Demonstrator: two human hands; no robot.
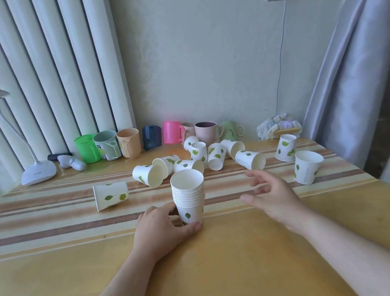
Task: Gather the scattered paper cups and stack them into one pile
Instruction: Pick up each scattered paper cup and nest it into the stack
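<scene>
At the far left of the frame a white desk lamp (37, 174) stands on the table (227, 266), its head cut off by nothing but its base close to the table's left edge. Right of it, along the wall, runs a row of eight plastic mugs (129, 142); the pale ones at the right end overlap and are hard to separate.

One lone cup (111, 195) lies on its side at left centre. The left hand (160, 229) is wrapped around the bottom of the upright stack (189, 196), thumb in front, fingers hidden behind it; about nine rims can be counted. Behind the stack lies a cluster (200, 158) of roughly eight cups, tipped and overlapping, so the count is uncertain.

The right hand (271, 194) hovers with its fingers spread, holding nothing, near the cluster's rightmost cup. Two more cups (297, 158) stand at right, the nearer one upright beside the table's edge. The yellow foreground is bare.
</scene>
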